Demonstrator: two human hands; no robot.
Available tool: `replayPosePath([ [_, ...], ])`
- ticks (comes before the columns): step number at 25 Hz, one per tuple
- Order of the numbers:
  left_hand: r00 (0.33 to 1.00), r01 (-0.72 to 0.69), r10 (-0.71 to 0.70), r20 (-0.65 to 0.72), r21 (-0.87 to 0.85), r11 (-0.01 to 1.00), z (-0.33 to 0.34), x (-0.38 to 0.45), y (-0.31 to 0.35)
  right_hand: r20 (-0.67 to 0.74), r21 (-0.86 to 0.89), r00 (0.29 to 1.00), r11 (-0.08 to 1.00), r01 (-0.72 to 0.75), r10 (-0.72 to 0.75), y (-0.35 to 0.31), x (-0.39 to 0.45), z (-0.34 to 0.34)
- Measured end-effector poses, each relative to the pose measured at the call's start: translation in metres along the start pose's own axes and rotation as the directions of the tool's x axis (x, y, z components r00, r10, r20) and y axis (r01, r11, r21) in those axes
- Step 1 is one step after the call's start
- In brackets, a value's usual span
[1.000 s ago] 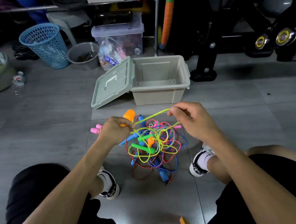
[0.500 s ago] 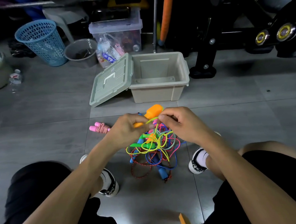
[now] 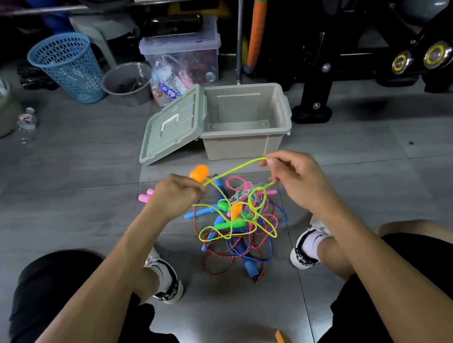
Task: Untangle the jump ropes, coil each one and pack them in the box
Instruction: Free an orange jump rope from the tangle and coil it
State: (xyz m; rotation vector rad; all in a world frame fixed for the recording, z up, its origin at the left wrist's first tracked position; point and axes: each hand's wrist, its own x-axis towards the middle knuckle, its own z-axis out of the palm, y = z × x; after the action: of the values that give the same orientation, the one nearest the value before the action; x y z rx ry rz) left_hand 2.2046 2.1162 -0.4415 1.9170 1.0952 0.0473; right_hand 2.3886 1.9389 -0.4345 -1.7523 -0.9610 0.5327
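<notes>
Jump ropes (image 3: 238,223) lie in a knotted heap on the floor between our feet, in front of the open beige box (image 3: 246,118), which holds none yet. Our left hand (image 3: 174,195) grips the orange handle (image 3: 199,173); our right hand (image 3: 296,178) pinches the yellow-green cord (image 3: 235,168). Half a second ago both hands met over the heap; now they are well apart, so another stretch of cord is drawn free. We judge untangling barely begun.
</notes>
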Motion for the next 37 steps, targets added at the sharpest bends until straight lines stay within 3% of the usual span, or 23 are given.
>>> replayPosePath([
  [2, 0.990, -0.082, 0.062, 0.127, 0.157, 0.984, 0.005, 0.000, -0.003, 0.020, -0.021, 0.996, 0.996, 0.088, -0.088, -0.011, -0.005, -0.003],
  [3, 0.981, -0.148, 0.125, 0.148, 0.153, 0.977, 0.006, -0.002, -0.002, 0.060, -0.061, 0.992, 0.992, 0.112, -0.108, -0.014, -0.007, -0.002],
  [7, 0.927, -0.357, 0.362, 0.096, -0.065, 0.932, 0.008, -0.013, 0.012, 0.228, -0.190, 0.968, 0.970, 0.149, -0.104, -0.015, -0.008, 0.010],
  [9, 0.892, -0.441, 0.447, 0.065, -0.080, 0.894, 0.016, -0.019, 0.019, 0.262, -0.184, 0.959, 0.970, 0.161, -0.110, -0.012, -0.008, 0.012],
  [13, 0.877, -0.480, 0.480, -0.032, -0.132, 0.867, 0.019, -0.021, 0.029, 0.293, -0.141, 0.956, 0.987, 0.071, -0.027, 0.003, -0.007, 0.014],
  [18, 0.908, -0.419, 0.387, -0.162, -0.336, 0.843, 0.009, -0.024, 0.032, 0.403, -0.149, 0.907, 0.986, -0.071, 0.126, 0.031, -0.001, 0.023],
  [22, 0.937, -0.338, 0.256, -0.237, -0.430, 0.837, -0.003, -0.021, 0.023, 0.361, -0.234, 0.911, 0.965, -0.120, 0.201, 0.051, -0.002, 0.022],
  [25, 0.967, -0.190, 0.134, -0.216, -0.264, 0.946, -0.004, -0.014, 0.009, 0.206, -0.205, 0.971, 0.976, -0.078, 0.121, 0.041, 0.001, 0.023],
  [28, 1.000, 0.025, -0.027, 0.011, 0.137, 0.990, -0.004, -0.006, -0.005, 0.107, -0.120, 0.994, 0.993, 0.021, -0.008, 0.017, 0.004, 0.017],
  [30, 0.995, -0.081, 0.068, 0.073, 0.204, 0.976, -0.001, -0.006, -0.002, 0.160, -0.132, 0.985, 0.987, 0.092, -0.071, 0.004, 0.000, 0.015],
  [33, 0.929, -0.349, 0.342, 0.140, 0.027, 0.937, 0.004, -0.018, 0.013, 0.272, -0.192, 0.958, 0.971, 0.141, -0.085, -0.004, -0.005, 0.022],
  [35, 0.882, -0.462, 0.460, 0.104, -0.006, 0.887, 0.010, -0.021, 0.021, 0.311, -0.204, 0.948, 0.968, 0.145, -0.076, -0.004, -0.006, 0.025],
  [37, 0.870, -0.489, 0.492, 0.044, -0.053, 0.870, 0.013, -0.022, 0.026, 0.313, -0.153, 0.949, 0.983, 0.101, -0.048, 0.000, -0.005, 0.026],
])
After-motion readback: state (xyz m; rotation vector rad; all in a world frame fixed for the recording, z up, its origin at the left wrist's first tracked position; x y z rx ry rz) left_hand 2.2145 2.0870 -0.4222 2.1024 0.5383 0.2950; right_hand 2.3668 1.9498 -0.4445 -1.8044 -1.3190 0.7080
